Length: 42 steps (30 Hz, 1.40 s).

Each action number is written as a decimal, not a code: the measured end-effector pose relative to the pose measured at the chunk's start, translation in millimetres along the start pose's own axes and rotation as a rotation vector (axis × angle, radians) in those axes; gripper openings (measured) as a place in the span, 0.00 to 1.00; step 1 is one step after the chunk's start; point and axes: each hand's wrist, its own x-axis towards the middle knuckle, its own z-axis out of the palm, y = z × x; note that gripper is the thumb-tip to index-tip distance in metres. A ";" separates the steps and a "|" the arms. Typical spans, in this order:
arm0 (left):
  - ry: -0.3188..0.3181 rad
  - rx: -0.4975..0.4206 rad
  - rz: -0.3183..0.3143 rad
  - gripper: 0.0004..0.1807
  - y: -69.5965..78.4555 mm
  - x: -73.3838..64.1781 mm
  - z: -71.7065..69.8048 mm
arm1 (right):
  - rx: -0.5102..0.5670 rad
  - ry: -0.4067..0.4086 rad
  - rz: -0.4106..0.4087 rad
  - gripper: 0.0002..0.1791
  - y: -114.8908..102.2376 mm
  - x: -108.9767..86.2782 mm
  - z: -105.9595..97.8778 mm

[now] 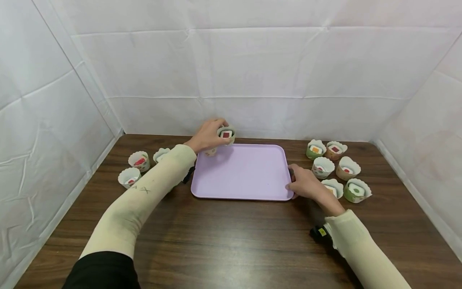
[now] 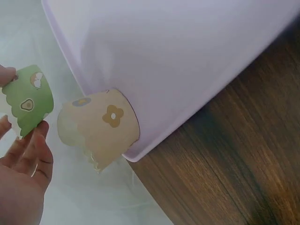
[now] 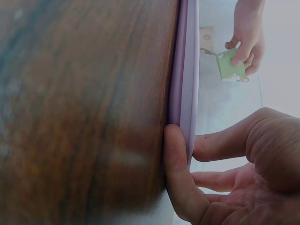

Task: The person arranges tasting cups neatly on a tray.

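Note:
A green paper baking cup (image 2: 30,101) is gripped by my left hand (image 1: 206,136) and held over the far edge of the lilac tray (image 1: 242,172). Inside it sits a white piece with a dark red square. Just beside it, a beige cup with a flower print (image 2: 103,124) stands in the tray's far left corner, partly hidden by my left hand in the head view. My right hand (image 1: 306,182) pinches the tray's right rim, thumb on one side and fingers on the other, as the right wrist view shows.
Several filled paper cups (image 1: 323,167) stand grouped on the dark wooden table (image 1: 223,241) right of the tray. More cups (image 1: 138,161) stand at the left, partly behind my left sleeve (image 1: 144,200). White sheeting (image 1: 252,64) hangs at the back and sides.

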 end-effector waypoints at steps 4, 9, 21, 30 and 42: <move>-0.039 0.043 -0.009 0.28 2.7 1.0 1.7 | 0.002 0.003 0.000 0.41 0.1 -0.4 -0.1; -0.066 0.128 -0.031 0.28 3.3 1.2 6.6 | 0.002 0.006 -0.003 0.41 0.2 -0.9 0.5; -0.150 0.250 -0.076 0.29 4.4 -4.7 14.5 | 0.008 0.003 -0.004 0.41 -0.9 1.0 3.1; -0.165 0.271 -0.110 0.32 7.7 -9.2 15.6 | 0.011 -0.007 -0.006 0.41 -3.5 2.5 2.9; -0.036 0.013 -0.121 0.43 17.3 -20.1 -4.3 | -0.010 -0.004 0.002 0.41 -0.2 -0.3 2.0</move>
